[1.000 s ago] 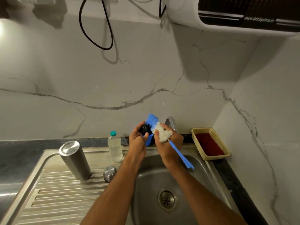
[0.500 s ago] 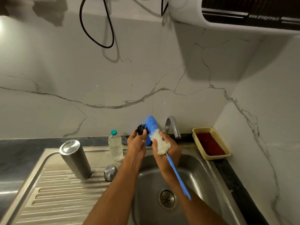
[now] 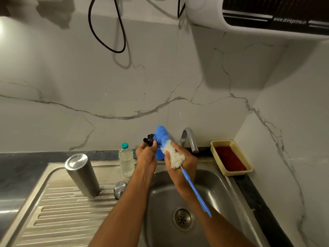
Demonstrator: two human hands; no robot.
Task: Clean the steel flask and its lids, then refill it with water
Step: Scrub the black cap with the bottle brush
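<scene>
My left hand (image 3: 146, 155) pinches a small black inner lid (image 3: 149, 139) above the back of the sink. My right hand (image 3: 179, 163) grips a blue-and-white bottle brush (image 3: 162, 137) by its white bristles, the blue tip pressed against the black lid and the blue handle (image 3: 195, 191) pointing down over the basin. The steel flask (image 3: 81, 173) stands upside down on the drainboard at left. A round steel outer lid (image 3: 120, 188) lies on the drainboard beside my left forearm.
A small plastic water bottle (image 3: 126, 160) with a teal cap stands behind the drainboard. The tap (image 3: 189, 139) curves over the sink basin (image 3: 213, 189). A beige basket (image 3: 231, 157) with a red cloth sits right. A water purifier (image 3: 258, 16) hangs above.
Both hands rose slightly with the lid and brush. The brush slid forward against the black lid, and its handle swung to point down more steeply.
</scene>
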